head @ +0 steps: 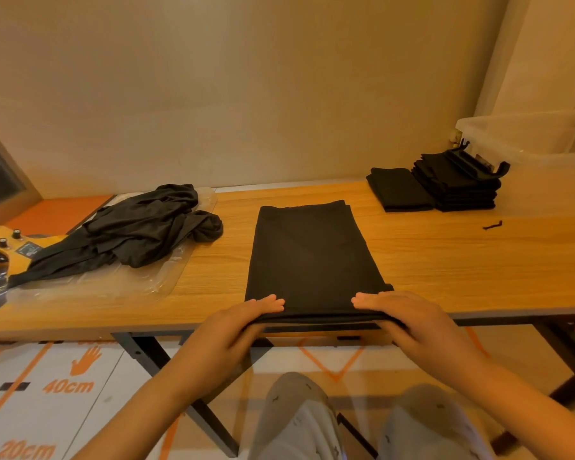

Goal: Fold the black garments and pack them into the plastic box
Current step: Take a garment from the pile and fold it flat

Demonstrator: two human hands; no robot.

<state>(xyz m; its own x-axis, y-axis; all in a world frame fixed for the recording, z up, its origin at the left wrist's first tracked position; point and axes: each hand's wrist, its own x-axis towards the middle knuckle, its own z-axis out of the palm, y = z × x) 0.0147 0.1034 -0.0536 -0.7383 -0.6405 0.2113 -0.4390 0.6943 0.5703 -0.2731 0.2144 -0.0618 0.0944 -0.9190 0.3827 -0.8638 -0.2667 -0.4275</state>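
A partly folded black garment lies flat as a long rectangle in the middle of the wooden table. My left hand grips its near left corner, fingers on top and thumb underneath. My right hand grips the near right corner the same way. A heap of unfolded black garments lies on a clear plastic lid at the left. Two stacks of folded black garments stand at the far right, beside the translucent plastic box.
A black clip-like part rests on the taller stack. A small dark scrap lies on the table at the right. An orange device with knobs sits at the left edge. My knees are under the table's front edge.
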